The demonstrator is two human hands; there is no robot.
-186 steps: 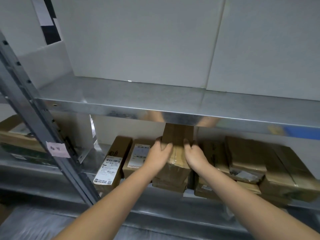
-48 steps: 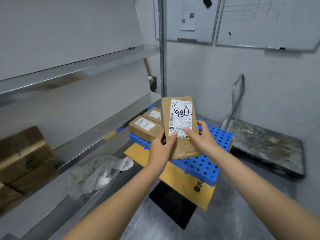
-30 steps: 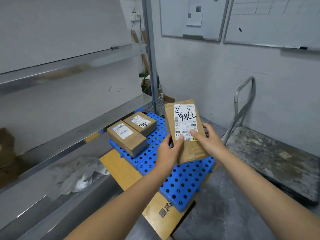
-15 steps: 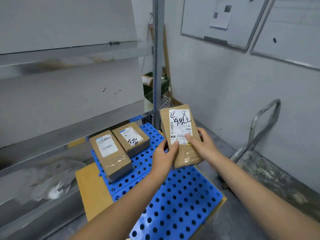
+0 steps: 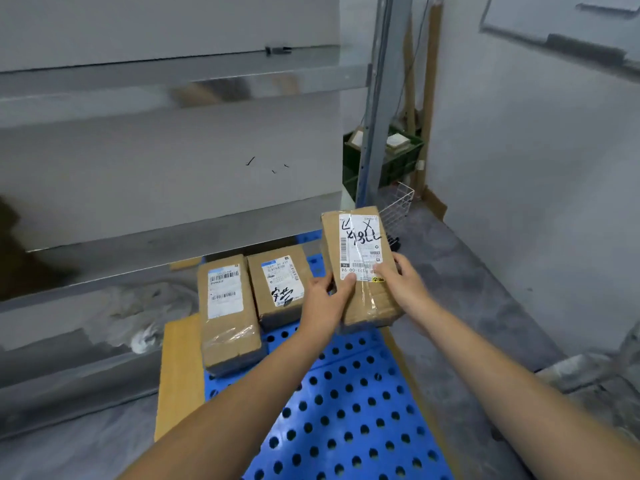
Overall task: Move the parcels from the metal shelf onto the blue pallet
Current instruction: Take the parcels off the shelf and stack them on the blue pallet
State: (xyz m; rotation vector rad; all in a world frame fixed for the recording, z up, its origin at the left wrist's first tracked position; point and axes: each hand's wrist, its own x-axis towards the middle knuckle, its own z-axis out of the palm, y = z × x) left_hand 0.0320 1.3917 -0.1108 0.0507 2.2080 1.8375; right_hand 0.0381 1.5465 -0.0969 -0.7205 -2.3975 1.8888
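I hold a brown cardboard parcel (image 5: 360, 268) with a white label and black handwriting, tilted up above the far right part of the blue perforated pallet (image 5: 349, 414). My left hand (image 5: 327, 299) grips its lower left edge, thumb on the label. My right hand (image 5: 401, 285) grips its lower right side. Two other labelled brown parcels lie side by side on the pallet's far left: one parcel (image 5: 227, 313) nearer me, the second parcel (image 5: 278, 289) just right of it. The metal shelf (image 5: 138, 251) runs along the left.
A flat cardboard sheet (image 5: 178, 372) lies under the pallet. White crumpled plastic (image 5: 138, 323) sits on the low shelf. A shelf upright (image 5: 375, 109), a green crate (image 5: 398, 157) and a white wire basket (image 5: 398, 206) stand behind. A grey wall is at the right, concrete floor below.
I took the parcel off the shelf, turned right and carried it over the blue pallet. In the last second I have moved closer, and the parcel now hangs beside the two lying there.
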